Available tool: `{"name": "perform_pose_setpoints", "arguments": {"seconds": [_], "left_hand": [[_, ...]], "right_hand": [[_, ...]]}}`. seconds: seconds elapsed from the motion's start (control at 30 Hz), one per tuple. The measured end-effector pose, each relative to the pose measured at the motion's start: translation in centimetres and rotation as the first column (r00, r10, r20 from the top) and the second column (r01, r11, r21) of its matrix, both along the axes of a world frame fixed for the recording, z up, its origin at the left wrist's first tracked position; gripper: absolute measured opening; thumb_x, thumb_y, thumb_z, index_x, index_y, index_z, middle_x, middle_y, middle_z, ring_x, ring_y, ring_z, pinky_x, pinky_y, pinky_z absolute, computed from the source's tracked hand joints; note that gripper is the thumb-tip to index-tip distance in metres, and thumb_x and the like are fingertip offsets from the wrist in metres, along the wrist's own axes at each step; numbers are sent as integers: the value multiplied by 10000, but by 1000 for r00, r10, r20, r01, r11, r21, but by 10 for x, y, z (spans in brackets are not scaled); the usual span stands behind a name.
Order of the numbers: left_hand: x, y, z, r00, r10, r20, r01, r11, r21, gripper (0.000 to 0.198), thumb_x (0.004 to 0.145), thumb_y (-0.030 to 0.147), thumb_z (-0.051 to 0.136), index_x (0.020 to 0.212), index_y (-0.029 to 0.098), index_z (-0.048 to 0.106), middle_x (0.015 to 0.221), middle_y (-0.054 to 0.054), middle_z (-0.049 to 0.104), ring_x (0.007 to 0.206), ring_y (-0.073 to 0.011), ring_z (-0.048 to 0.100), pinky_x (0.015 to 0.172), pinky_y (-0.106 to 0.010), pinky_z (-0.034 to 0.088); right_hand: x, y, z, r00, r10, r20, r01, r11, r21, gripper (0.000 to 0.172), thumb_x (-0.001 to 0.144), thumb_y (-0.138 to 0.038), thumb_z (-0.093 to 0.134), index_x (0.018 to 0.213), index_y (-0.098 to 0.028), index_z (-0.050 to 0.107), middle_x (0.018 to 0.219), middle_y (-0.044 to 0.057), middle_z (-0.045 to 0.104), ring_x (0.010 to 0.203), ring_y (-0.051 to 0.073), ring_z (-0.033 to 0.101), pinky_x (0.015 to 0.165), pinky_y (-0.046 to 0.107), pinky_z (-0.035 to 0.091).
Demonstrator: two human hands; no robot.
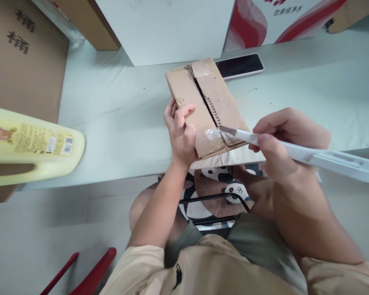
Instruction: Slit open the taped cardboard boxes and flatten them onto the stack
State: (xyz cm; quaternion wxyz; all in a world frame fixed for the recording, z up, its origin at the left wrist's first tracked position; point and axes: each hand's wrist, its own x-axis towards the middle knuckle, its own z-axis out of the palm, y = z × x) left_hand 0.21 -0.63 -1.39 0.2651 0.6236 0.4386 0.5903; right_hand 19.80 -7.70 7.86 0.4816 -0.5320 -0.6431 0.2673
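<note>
A small brown cardboard box (187,88) is tilted at the front edge of the table. Its top seam is partly split, with a dark gap, and clear tape sits at both ends. My left hand (183,131) grips the box's left side, fingers bent over its edge. In my right hand (285,139) is a white utility knife (322,159), its handle pinched between thumb and fingers. The knife's blade tip meets the seam close to the near strip of tape.
Behind the box lies a phone (241,66), near a white box (172,28) and a red-and-white carton (264,20). To the left are a yellow bottle (74,143) and a large carton (27,78). The table (117,139) ends above my lap.
</note>
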Motion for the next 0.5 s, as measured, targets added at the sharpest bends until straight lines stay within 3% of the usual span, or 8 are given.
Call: {"name": "perform_pose_setpoints", "arguments": {"seconds": [0.13, 0.23, 0.37, 0.5], "left_hand": [[-4, -1, 2, 999, -29, -14, 29, 1000, 3, 555, 968, 688, 381, 1216, 269, 647, 1432, -109, 482, 1533, -351, 345, 1292, -520, 328], [-6, -2, 5, 1000, -22, -20, 22, 999, -32, 558, 955, 710, 411, 1208, 272, 647, 1457, -101, 470, 1532, -359, 352, 1298, -523, 315], [-5, -4, 9, 1000, -13, -4, 13, 998, -57, 545, 949, 710, 429, 1192, 275, 652, 1433, -89, 497, 1540, -359, 350, 1305, -517, 304], [-2, -4, 12, 1000, -2, 28, 4, 997, -71, 472, 957, 658, 449, 1161, 285, 654, 1354, -79, 547, 1531, -351, 371, 1307, -522, 300]], "right_hand": [[-1, 3, 6, 995, 8, -100, -16, 997, -81, 131, 929, -398, 692, 892, -274, 678, 574, -48, 627, 441, 132, 567, 396, 298, 344], [-3, 1, 14, 979, -19, -203, 11, 999, -43, 105, 884, -371, 762, 897, -288, 699, 668, -40, 681, 511, 134, 606, 439, 293, 402], [-4, -5, 23, 996, -42, -81, 45, 999, 27, 59, 888, -389, 742, 898, -334, 763, 765, -16, 678, 664, 170, 610, 573, 341, 440], [-5, -8, 23, 993, -85, -87, 92, 993, 73, 80, 908, -299, 695, 936, -299, 770, 717, -26, 652, 603, 148, 568, 540, 336, 373]]}}
